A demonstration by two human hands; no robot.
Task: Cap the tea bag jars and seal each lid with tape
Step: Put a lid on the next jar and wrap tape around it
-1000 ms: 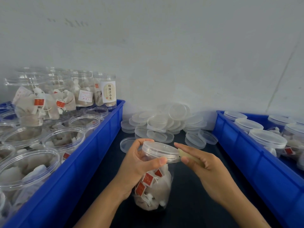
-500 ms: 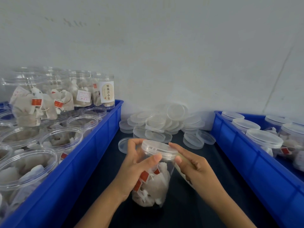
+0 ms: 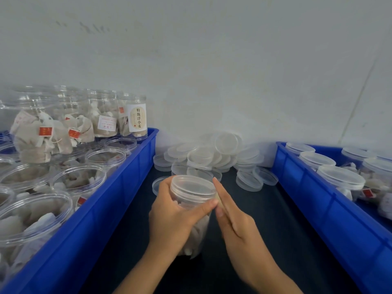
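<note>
A clear jar of tea bags (image 3: 196, 234) stands on the dark table between two blue bins, with a translucent lid (image 3: 192, 186) on top. My left hand (image 3: 176, 217) grips the jar just under the lid, thumb lying across the front. My right hand (image 3: 233, 217) has straight fingers laid along the jar's right side, pressing a pale strip of tape (image 3: 218, 199) against the lid's rim. Most of the tape is hidden by the fingers.
The left blue bin (image 3: 118, 200) holds several open jars of tea bags, with more stacked behind. The right blue bin (image 3: 314, 200) holds several capped jars. A heap of loose lids (image 3: 212, 155) lies against the wall behind the jar.
The jar has turned in my left hand, hiding its red tags. My right hand's fingers slid down along the lid's rim, closer to my left thumb. The view moved nearer.
</note>
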